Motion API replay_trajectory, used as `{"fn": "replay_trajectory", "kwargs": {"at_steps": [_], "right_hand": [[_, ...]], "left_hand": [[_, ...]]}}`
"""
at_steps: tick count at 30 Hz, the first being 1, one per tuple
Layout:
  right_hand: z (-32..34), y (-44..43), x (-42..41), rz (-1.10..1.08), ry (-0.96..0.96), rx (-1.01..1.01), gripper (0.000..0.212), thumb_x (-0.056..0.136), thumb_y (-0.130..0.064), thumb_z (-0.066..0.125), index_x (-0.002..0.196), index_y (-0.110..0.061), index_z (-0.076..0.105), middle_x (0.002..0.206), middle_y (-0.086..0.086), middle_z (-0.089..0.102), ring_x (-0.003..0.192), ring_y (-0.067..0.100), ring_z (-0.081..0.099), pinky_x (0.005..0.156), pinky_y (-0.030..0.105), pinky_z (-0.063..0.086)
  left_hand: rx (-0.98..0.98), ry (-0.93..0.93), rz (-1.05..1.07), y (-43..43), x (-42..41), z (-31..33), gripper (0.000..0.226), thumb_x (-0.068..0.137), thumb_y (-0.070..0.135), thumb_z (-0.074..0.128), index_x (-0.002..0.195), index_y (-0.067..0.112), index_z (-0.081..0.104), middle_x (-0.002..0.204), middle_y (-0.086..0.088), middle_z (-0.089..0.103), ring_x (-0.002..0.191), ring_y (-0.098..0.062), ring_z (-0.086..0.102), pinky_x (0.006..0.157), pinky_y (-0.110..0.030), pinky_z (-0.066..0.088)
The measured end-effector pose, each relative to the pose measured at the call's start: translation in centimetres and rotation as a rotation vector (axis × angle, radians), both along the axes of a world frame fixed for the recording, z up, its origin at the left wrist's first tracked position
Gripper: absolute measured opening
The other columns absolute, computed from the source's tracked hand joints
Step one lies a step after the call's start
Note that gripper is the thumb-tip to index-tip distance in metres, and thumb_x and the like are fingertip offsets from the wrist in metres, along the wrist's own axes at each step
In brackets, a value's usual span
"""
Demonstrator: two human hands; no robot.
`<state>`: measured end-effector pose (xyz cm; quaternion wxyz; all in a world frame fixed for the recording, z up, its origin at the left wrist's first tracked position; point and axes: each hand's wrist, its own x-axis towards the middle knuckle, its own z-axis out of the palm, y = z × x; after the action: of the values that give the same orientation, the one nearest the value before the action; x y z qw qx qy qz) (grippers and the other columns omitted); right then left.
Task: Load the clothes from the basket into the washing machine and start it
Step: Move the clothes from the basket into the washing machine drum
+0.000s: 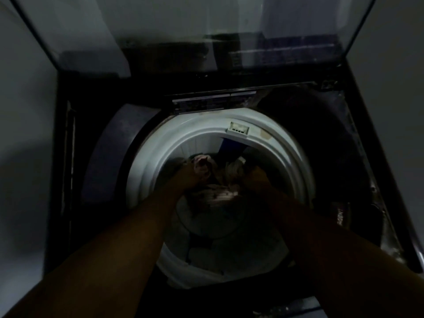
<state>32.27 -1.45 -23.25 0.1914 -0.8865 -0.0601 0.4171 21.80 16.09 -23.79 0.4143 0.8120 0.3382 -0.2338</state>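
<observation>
Both hands (pixel 190 177) in drum (pixel 146 171) (gripping clothes (pixel 220 193)).

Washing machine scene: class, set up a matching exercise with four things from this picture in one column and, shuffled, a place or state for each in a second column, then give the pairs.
Column one:
1. lid
2. drum rim
3. left hand
4. clothes

Column two:
A. lying down inside the drum
B. raised open at the back
C. white ring around the opening
D. reaching in, on a pinkish garment

Pairs: 1-B, 2-C, 3-D, 4-A
</observation>
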Motion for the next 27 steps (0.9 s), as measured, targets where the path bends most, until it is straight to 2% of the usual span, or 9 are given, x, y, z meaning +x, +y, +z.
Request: {"fn": "replay_trajectory", "kwargs": {"at_steps": [3, 5, 9, 12, 15, 17, 20, 23, 27], "right_hand": [[0.9, -0.3, -0.7, 0.025, 0.021, 0.052, 0.039, 0.102, -0.027, 0.058, 0.138, -0.010, 0.058, 0.138, 0.013, 0.061, 0.127, 0.029, 0.057, 0.109, 0.038, 0.044], [2.6, -0.5, -0.9, 0.019, 0.003, 0.114, 0.040, 0.099, -0.030, 0.064, 0.136, -0.015, 0.059, 0.133, 0.008, 0.063, 0.125, 0.025, 0.058, 0.109, 0.040, 0.045], [6.7, -1.3, -1.1, 0.120, -0.054, 0.114, 0.038, 0.101, -0.021, 0.058, 0.134, -0.003, 0.059, 0.129, 0.017, 0.062, 0.123, 0.031, 0.057, 0.099, 0.031, 0.042], [10.1, -1.4, -0.7, 0.197, -0.099, 0.144, 0.036, 0.101, -0.022, 0.057, 0.133, -0.005, 0.060, 0.131, 0.018, 0.062, 0.124, 0.033, 0.057, 0.102, 0.034, 0.043], [14.0, -2.4, -0.5, 0.273, -0.185, 0.185, 0.036, 0.098, -0.018, 0.060, 0.133, -0.011, 0.062, 0.133, 0.014, 0.062, 0.124, 0.030, 0.057, 0.101, 0.032, 0.042], [16.3, -3.4, -0.3, 0.273, -0.246, 0.247, 0.034, 0.094, -0.012, 0.059, 0.128, -0.011, 0.064, 0.129, 0.013, 0.065, 0.121, 0.031, 0.060, 0.100, 0.032, 0.046], [20.1, -6.4, -0.1, 0.250, -0.382, 0.343, 0.037, 0.091, -0.006, 0.055, 0.125, -0.011, 0.067, 0.125, 0.013, 0.068, 0.116, 0.029, 0.063, 0.099, 0.038, 0.051], [23.4, -10.7, 0.1, 0.202, -0.474, 0.467, 0.030, 0.091, -0.007, 0.056, 0.118, -0.011, 0.069, 0.115, 0.011, 0.072, 0.105, 0.028, 0.067, 0.091, 0.041, 0.055], [26.5, -18.8, 0.5, 0.077, -0.572, 0.589, 0.020, 0.092, -0.012, 0.058, 0.108, -0.017, 0.069, 0.102, 0.004, 0.074, 0.090, 0.023, 0.069, 0.084, 0.040, 0.057]], "left_hand": [[-0.003, -0.091, -0.071, -0.5, 0.0, 1.6, 0.025, 0.104, 0.021, 0.053, 0.123, 0.010, 0.065, 0.127, -0.010, 0.064, 0.122, -0.026, 0.058, 0.109, -0.037, 0.042], [-0.008, -0.113, -0.131, -0.6, -0.1, 2.6, 0.016, 0.104, 0.024, 0.053, 0.117, 0.024, 0.064, 0.131, -0.009, 0.062, 0.127, -0.027, 0.055, 0.114, -0.041, 0.039], [0.035, -0.018, -0.258, -0.9, -0.3, 6.3, 0.055, 0.094, 0.061, 0.051, 0.147, 0.049, 0.038, 0.156, 0.012, 0.034, 0.146, -0.022, 0.030, 0.121, -0.039, 0.021], [-0.038, -0.039, -0.164, -1.8, 0.7, 10.1, 0.049, 0.096, 0.033, 0.059, 0.145, 0.029, 0.050, 0.143, -0.003, 0.054, 0.126, -0.024, 0.053, 0.095, -0.026, 0.044], [-0.134, -0.151, -0.079, -3.0, 1.4, 13.6, 0.041, 0.095, 0.013, 0.059, 0.136, 0.015, 0.059, 0.132, -0.007, 0.064, 0.108, -0.017, 0.061, 0.080, -0.020, 0.048], [-0.143, -0.252, -0.041, -4.0, 1.4, 16.5, 0.034, 0.096, 0.010, 0.057, 0.129, 0.014, 0.063, 0.121, -0.007, 0.068, 0.103, -0.016, 0.063, 0.081, -0.020, 0.050], [-0.112, -0.404, 0.014, -6.6, 1.0, 20.8, 0.025, 0.096, 0.012, 0.059, 0.117, 0.021, 0.069, 0.112, 0.001, 0.070, 0.107, -0.017, 0.066, 0.098, -0.034, 0.053], [-0.113, -0.531, 0.027, -10.2, 0.6, 24.7, 0.020, 0.097, 0.023, 0.061, 0.111, 0.034, 0.069, 0.107, 0.005, 0.072, 0.101, -0.013, 0.068, 0.095, -0.040, 0.056], [-0.136, -0.663, 0.009, -18.7, 1.0, 28.7, 0.022, 0.096, 0.018, 0.059, 0.103, 0.037, 0.067, 0.106, 0.002, 0.072, 0.097, -0.015, 0.069, 0.088, -0.036, 0.055]]}}
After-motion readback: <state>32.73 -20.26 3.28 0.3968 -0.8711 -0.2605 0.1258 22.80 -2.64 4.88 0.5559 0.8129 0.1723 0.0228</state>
